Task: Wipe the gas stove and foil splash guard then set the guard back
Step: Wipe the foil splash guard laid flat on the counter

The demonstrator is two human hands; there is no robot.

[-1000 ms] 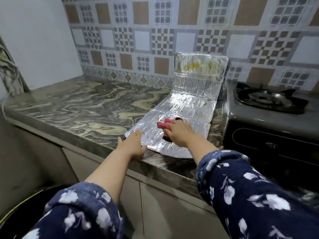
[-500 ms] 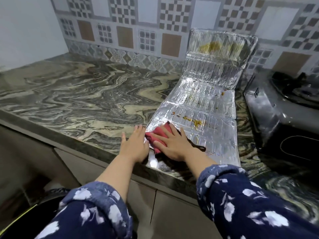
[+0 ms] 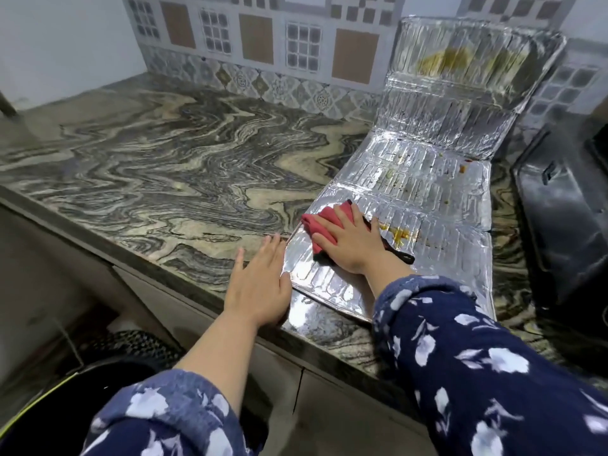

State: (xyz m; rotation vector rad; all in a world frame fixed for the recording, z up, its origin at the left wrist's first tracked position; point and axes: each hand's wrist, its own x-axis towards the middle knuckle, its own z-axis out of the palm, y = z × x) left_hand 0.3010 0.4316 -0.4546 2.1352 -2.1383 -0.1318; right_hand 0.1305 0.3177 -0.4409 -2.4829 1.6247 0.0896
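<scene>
Right hand: the right hand [image 3: 350,240] lies flat, fingers spread, pressing a red cloth [image 3: 324,222] onto the near panel of the foil splash guard [image 3: 427,199].
Left hand: the left hand [image 3: 260,281] is open and flat on the marble counter [image 3: 164,166], its thumb side touching the guard's near left edge; I'd say it pins the sheet.
Guard: it lies unfolded on the counter, the near panels flat beyond the right hand, the far panel propped up against the tiled wall [image 3: 263,37].
Stains left: yellow smears [image 3: 399,233] sit just beside the right hand's thumb side; smaller specks lie further out, and a big yellowish patch [image 3: 457,59] marks the upright panel.
Stove: the gas stove [image 3: 566,205] sits off to the right of the right arm; whether it has been wiped I cannot tell.
Progress: by my reckoning the guard is hardly begun; most of the foil needs wiping, then it must go back in place.
</scene>
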